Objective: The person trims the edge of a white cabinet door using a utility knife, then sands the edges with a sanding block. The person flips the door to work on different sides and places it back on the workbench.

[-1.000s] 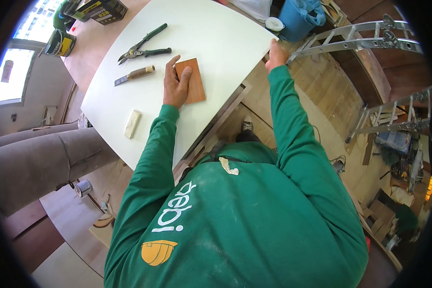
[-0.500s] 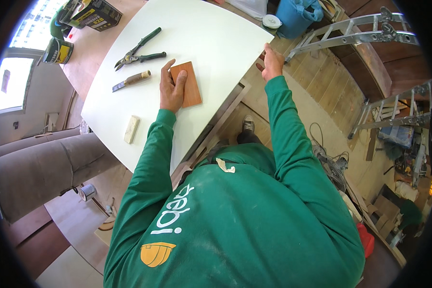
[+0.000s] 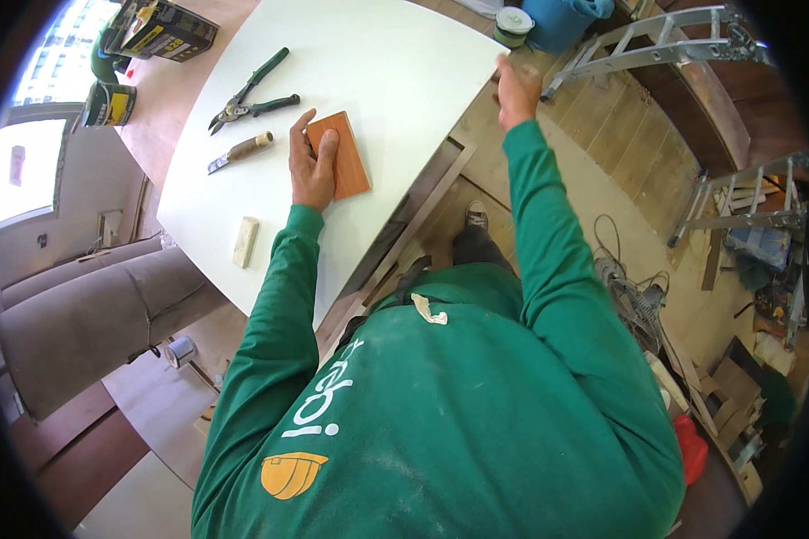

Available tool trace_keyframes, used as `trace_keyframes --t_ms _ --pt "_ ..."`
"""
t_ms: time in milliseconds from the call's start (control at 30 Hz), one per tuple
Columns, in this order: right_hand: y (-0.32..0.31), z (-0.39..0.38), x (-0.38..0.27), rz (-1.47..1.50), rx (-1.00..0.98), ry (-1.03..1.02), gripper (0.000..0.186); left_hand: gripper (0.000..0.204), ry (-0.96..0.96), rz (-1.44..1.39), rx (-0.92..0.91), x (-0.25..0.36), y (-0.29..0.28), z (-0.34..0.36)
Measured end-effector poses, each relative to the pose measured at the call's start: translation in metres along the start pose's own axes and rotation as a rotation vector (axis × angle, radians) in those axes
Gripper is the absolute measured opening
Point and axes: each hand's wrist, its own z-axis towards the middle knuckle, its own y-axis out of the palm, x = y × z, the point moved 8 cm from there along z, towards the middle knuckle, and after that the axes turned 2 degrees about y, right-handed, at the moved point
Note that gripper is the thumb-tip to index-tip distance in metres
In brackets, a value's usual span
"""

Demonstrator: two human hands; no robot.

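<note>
My left hand point(image 3: 312, 160) is closed on a flat reddish-brown wooden block point(image 3: 351, 162) lying on the white curved board point(image 3: 395, 81), thumb on its top face. To its left are green-handled snips point(image 3: 238, 110) and a wooden-handled chisel point(image 3: 254, 145), with a small off-white bar point(image 3: 244, 242) nearer me. My right hand point(image 3: 518, 90) is upright at the board's right edge, just below the far corner; it is blurred, so I cannot tell whether it grips the edge.
Tins point(image 3: 166, 31) stand on the pinkish surface point(image 3: 140, 141) at left, above large grey rolls point(image 3: 117, 314). At right are a blue bin point(image 3: 557, 27), aluminium ladders point(image 3: 638, 49), wooden flooring point(image 3: 620, 153), cables point(image 3: 620, 287) and scrap boards point(image 3: 728, 404).
My right hand dropped a little along the board's edge, then rose again toward the far corner. My left hand stays on the block. The whole view has shifted slightly.
</note>
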Motion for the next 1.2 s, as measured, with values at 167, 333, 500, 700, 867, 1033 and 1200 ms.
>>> trace_keyframes --t_ms 167,333,500,700,867,1033,1200 --pt "0.003 0.052 -0.071 -0.613 0.061 -0.615 0.065 0.059 -0.082 -0.092 -0.005 -0.007 0.001 -0.004" --pt "0.02 -0.081 -0.078 -1.124 -0.184 -1.063 0.084 0.058 -0.085 -0.053 -0.019 -0.01 0.005 0.002" --pt "0.008 -0.18 -0.024 -1.253 -0.41 -1.047 0.089 0.056 -0.044 -0.05 -0.003 -0.007 0.0 -0.006" --pt "0.008 -0.088 -0.069 -1.266 -0.221 -0.887 0.085 0.058 -0.1 -0.125 -0.017 -0.008 0.005 0.0" --pt "0.004 -0.13 -0.051 -1.342 -0.332 -0.91 0.079 0.059 -0.032 -0.088 0.019 -0.001 -0.001 0.0" --pt "0.009 -0.099 -0.081 -1.389 -0.218 -0.873 0.076 0.06 -0.082 -0.172 -0.017 -0.01 0.002 -0.002" --pt "-0.001 -0.123 -0.064 -1.365 -0.192 -0.823 0.081 0.063 0.024 -0.095 0.032 -0.01 -0.002 0.0"
